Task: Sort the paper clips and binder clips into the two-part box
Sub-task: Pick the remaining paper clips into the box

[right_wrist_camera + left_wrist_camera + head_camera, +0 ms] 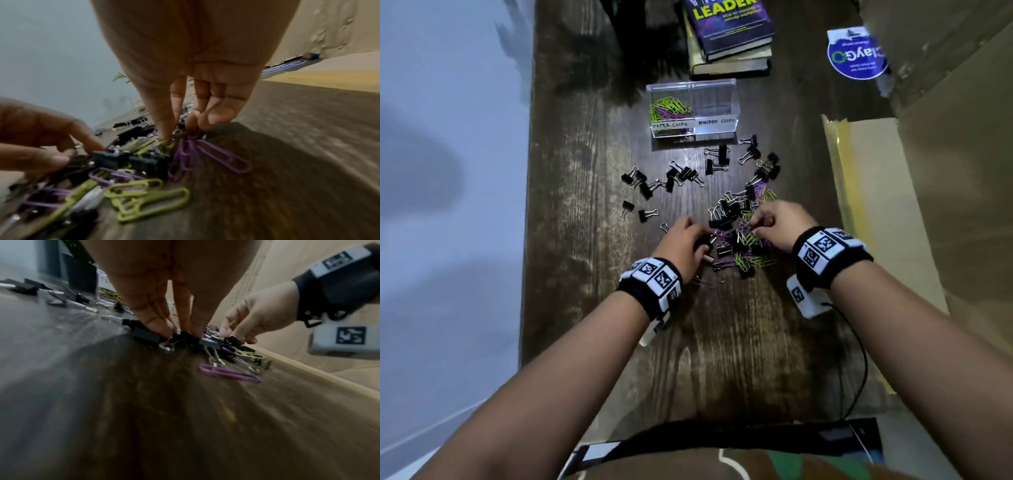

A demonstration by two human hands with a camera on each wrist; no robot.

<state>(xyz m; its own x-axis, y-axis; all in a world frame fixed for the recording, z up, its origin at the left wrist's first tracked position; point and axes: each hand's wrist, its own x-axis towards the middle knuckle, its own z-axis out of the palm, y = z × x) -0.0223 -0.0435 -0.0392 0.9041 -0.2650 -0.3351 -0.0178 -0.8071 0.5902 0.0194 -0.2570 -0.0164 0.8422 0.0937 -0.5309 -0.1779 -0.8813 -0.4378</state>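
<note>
A clear two-part box (717,89) stands at the back of the dark wooden table (592,240). Its left part, labelled PAPER CLIPS, holds green and purple paper clips (669,109); the right part, labelled BINDER CLIPS, looks empty. A mixed pile of clips (739,240) lies in front of it. At the pile's left side, my left hand (703,240) (180,332) pinches a black binder clip (183,338). Over the pile's right side, my right hand (755,222) (179,129) pinches a bunch of purple paper clips (191,154), lifted slightly. Green paper clips (144,199) lie loose nearby.
Several black binder clips (681,174) lie scattered between the pile and the box. A stack of books (729,37) sits behind the box. Cardboard (928,188) borders the table's right side. The table's left edge is close. A black cable (859,359) runs near my right forearm.
</note>
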